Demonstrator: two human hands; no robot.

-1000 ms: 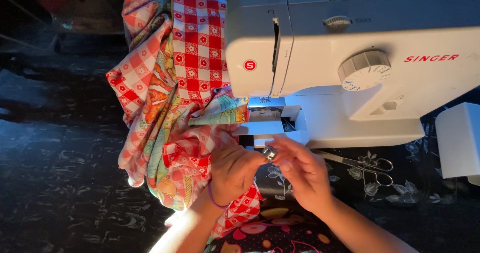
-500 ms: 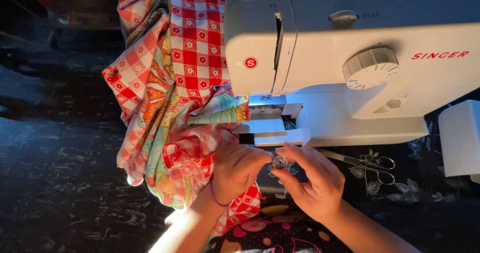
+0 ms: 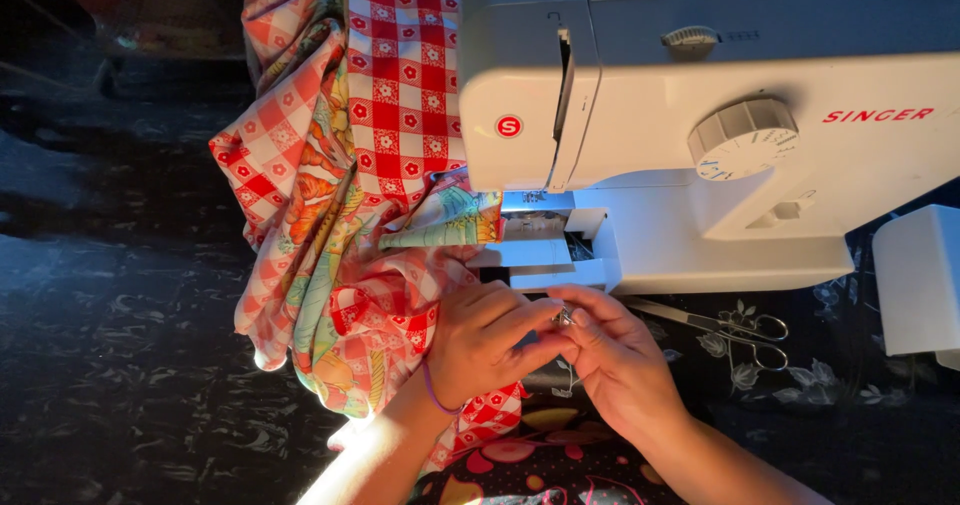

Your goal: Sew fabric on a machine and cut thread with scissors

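Observation:
My left hand (image 3: 487, 340) and my right hand (image 3: 612, 360) meet in front of a white sewing machine (image 3: 700, 125). Between their fingertips they pinch a small shiny metal part (image 3: 564, 316), too small to identify. My left hand, with a purple band at the wrist, rests on bunched red-and-white checked fabric (image 3: 380, 145) with a colourful printed lining. That fabric is heaped to the left of the machine's needle area (image 3: 545, 230), and an edge of it lies on the machine bed.
Scissors (image 3: 735, 327) lie on the dark flowered cloth (image 3: 780, 395) right of my hands, before the machine base. A white plastic piece (image 3: 918, 280) stands at the right edge. The dark patterned surface (image 3: 120, 365) stretches to the left.
Both hands have stayed at the front of the machine bed, and the fingertips have closed in tighter around the small metal part. The view has shifted slightly.

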